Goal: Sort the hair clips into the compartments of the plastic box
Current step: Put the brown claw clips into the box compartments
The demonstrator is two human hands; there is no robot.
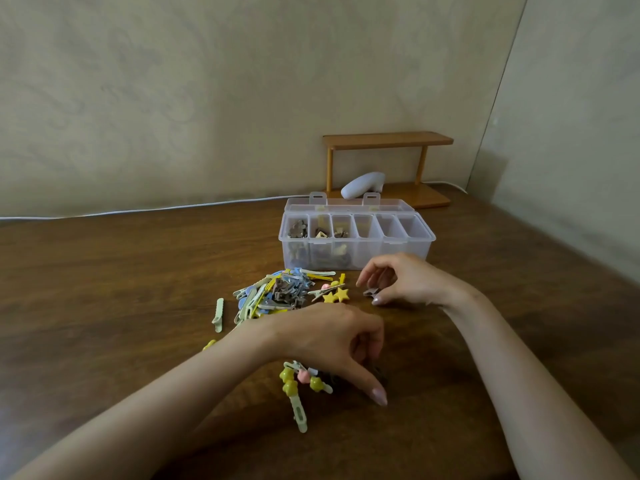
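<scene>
While the right hand [401, 282] is pinching a small brown clip [371, 292] at frame centre, the left hand [332, 344], fingers curled onto dark clips [379, 374] lower down, should be lifting one only, bound for the plastic box [356, 258].

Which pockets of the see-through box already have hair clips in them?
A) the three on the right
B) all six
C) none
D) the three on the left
D: brownish hair clips fill the three left compartments of the plastic box, while the three on the right look empty.
</scene>
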